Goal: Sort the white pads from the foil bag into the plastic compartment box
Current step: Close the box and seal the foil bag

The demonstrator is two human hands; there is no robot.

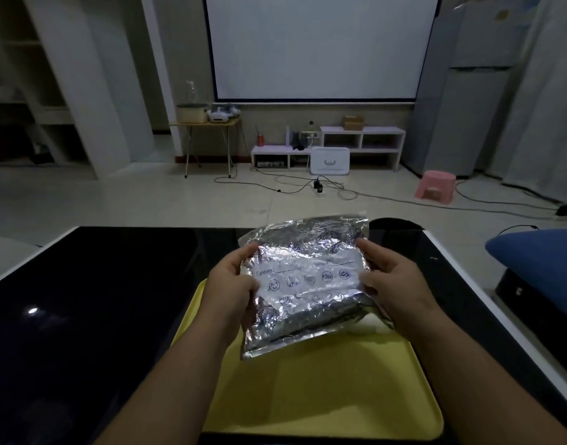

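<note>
The shiny foil bag [308, 284] is held up just above the yellow tray [324, 390], pinched by the left hand [234, 284] and right hand [391, 284] at its sides, and should be opened gently so nothing is spilled.

"Content" and "Date" on foil bag [308, 284]

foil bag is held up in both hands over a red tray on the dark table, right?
Not quite: the tray is yellow, not red. The head view shows the foil bag held up by the left hand and the right hand over that yellow tray, which lies on the dark table.
</note>
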